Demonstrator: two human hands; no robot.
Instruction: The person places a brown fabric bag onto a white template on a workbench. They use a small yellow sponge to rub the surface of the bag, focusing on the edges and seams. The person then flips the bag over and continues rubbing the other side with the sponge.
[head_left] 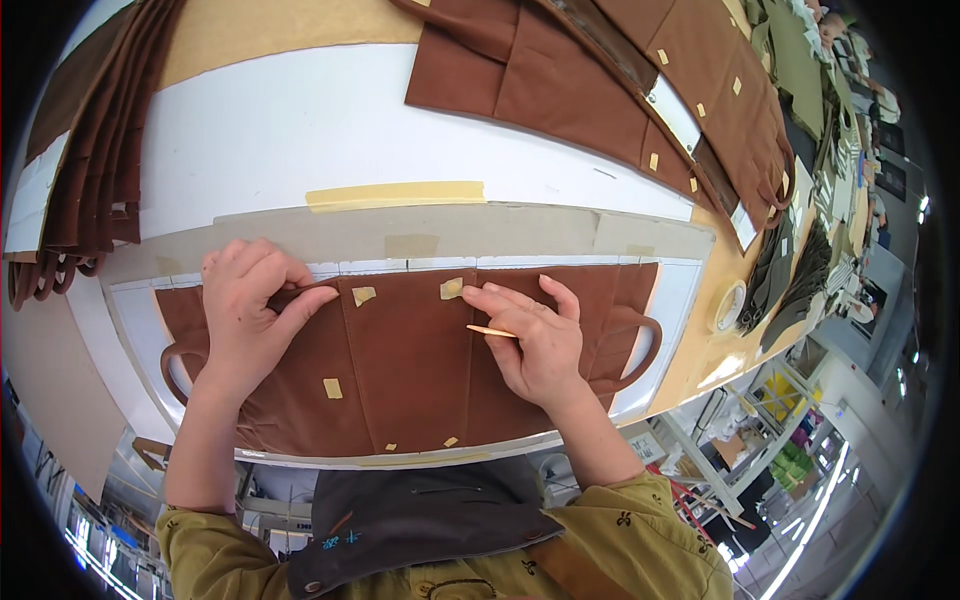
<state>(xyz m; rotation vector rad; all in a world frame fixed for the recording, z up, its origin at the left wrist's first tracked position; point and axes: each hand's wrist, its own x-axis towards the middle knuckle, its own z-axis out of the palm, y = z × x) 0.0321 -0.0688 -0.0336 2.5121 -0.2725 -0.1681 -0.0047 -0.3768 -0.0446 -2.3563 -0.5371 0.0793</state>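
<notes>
The brown, leather-like handled panel lies mid-frame on a white lined sheet. The left hand pinches its upper edge; the right hand holds a slim tan stick, fingertips at a yellowish tape square — seemingly edge-aligning, and the next move calls for steady fingers.

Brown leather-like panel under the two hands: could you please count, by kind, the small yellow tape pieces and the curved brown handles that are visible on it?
Small yellow tape pieces: 5
Curved brown handles: 2
Total: 7
</notes>
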